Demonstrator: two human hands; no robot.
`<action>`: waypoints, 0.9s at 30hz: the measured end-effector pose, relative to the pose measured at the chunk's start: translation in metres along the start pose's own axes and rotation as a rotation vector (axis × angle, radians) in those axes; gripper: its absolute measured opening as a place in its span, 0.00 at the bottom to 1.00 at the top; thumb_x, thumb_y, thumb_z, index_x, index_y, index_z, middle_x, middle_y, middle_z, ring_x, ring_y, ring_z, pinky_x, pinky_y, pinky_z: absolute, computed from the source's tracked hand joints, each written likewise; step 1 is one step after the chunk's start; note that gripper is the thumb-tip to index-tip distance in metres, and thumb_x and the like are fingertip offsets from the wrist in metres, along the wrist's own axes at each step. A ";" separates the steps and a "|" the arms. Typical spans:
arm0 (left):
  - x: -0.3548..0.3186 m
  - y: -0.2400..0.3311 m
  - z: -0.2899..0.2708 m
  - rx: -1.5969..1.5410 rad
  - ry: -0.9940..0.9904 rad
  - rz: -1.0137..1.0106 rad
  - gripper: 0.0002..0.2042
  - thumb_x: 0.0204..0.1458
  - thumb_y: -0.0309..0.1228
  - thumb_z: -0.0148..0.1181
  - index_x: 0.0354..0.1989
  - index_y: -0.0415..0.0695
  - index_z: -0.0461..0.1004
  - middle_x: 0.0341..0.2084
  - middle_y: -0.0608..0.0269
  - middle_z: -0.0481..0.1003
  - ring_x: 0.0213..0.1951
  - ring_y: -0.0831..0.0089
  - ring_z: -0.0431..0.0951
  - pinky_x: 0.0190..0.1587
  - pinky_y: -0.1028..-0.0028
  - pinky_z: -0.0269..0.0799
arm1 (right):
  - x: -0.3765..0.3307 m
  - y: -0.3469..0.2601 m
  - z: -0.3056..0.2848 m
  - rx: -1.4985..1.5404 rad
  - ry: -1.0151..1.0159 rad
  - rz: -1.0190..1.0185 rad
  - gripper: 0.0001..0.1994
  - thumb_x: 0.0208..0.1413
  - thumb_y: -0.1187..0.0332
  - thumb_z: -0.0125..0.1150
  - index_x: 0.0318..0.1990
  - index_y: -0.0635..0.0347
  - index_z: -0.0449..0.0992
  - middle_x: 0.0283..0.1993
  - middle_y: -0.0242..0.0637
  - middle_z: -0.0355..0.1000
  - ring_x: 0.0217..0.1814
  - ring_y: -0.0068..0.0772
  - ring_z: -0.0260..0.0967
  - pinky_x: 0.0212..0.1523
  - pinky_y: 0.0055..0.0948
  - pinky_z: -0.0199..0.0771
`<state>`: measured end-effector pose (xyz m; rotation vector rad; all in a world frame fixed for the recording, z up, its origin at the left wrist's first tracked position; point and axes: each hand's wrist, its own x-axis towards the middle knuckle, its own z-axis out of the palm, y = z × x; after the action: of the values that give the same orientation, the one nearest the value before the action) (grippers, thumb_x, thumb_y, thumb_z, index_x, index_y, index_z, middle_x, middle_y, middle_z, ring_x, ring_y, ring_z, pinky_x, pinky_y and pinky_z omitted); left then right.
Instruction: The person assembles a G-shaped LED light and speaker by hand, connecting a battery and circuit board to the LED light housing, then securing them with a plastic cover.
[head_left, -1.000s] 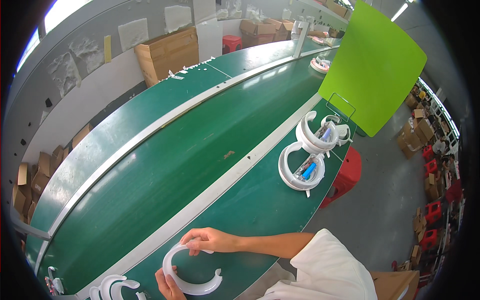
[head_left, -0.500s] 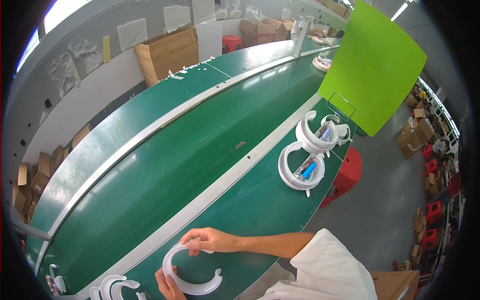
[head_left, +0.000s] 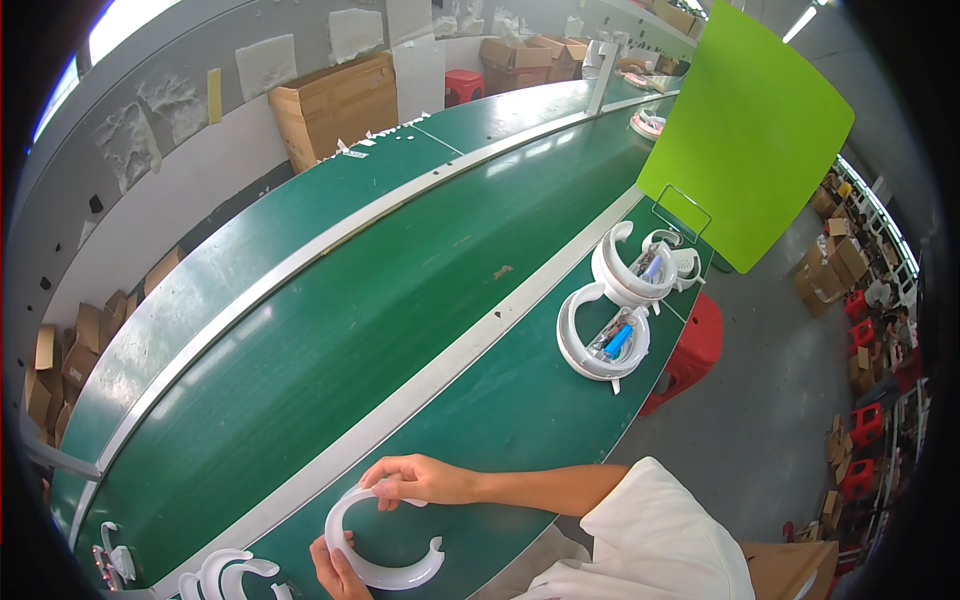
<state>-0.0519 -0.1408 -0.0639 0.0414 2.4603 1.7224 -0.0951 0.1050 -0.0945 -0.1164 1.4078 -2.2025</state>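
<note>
A white, glossy C-shaped ring (head_left: 400, 577) is held just above or on the near green worktop, its gap facing right. The fingers of my right hand (head_left: 415, 479) are closed on its upper end. At its lower left side my left hand (head_left: 338, 569) grips the rim, with the thumb and fingers partly hidden. Several similar white curved pieces (head_left: 228, 572) lie to the left of my left hand, cut off by the lower edge of the view.
A green conveyor belt (head_left: 400, 270) runs beyond a metal rail (head_left: 420, 385). On the right of the worktop stand white round housings (head_left: 575, 345) containing a blue item (head_left: 618, 342) and small bagged parts. A green board (head_left: 750, 130) rises behind them; a red stool (head_left: 700, 345) stands beside the table.
The mark on the belt and the pieces riding on it have shifted slightly toward the far right. My hands and the C-shaped ring have stayed practically still.
</note>
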 end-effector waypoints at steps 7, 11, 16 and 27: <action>-0.001 -0.005 -0.002 0.024 -0.010 0.023 0.17 0.69 0.37 0.45 0.53 0.34 0.70 0.44 0.55 0.74 0.46 0.66 0.72 0.51 0.68 0.67 | -0.003 -0.006 0.004 0.002 0.024 -0.031 0.20 0.66 0.54 0.57 0.53 0.64 0.73 0.40 0.34 0.74 0.44 0.23 0.73 0.48 0.25 0.73; -0.002 -0.001 -0.001 0.008 0.001 -0.002 0.17 0.69 0.37 0.46 0.53 0.34 0.70 0.45 0.55 0.74 0.45 0.66 0.72 0.51 0.69 0.67 | -0.002 -0.001 0.000 0.001 -0.004 0.000 0.21 0.65 0.55 0.57 0.57 0.61 0.72 0.44 0.35 0.75 0.47 0.26 0.73 0.50 0.26 0.71; -0.001 0.000 0.001 -0.001 0.010 0.014 0.17 0.69 0.37 0.46 0.53 0.34 0.70 0.44 0.55 0.74 0.45 0.67 0.72 0.51 0.69 0.67 | -0.001 -0.003 0.004 0.017 0.025 -0.042 0.20 0.66 0.55 0.56 0.53 0.64 0.73 0.40 0.35 0.74 0.44 0.23 0.73 0.48 0.24 0.73; -0.001 0.000 0.001 -0.015 -0.003 0.006 0.17 0.69 0.37 0.45 0.53 0.34 0.70 0.44 0.56 0.73 0.44 0.69 0.72 0.50 0.70 0.67 | -0.001 0.000 0.000 -0.009 0.005 0.000 0.21 0.65 0.54 0.56 0.58 0.59 0.71 0.43 0.35 0.75 0.47 0.25 0.73 0.47 0.25 0.70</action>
<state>-0.0508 -0.1401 -0.0641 0.0499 2.4476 1.7426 -0.0938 0.1052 -0.0946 -0.1141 1.4208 -2.1986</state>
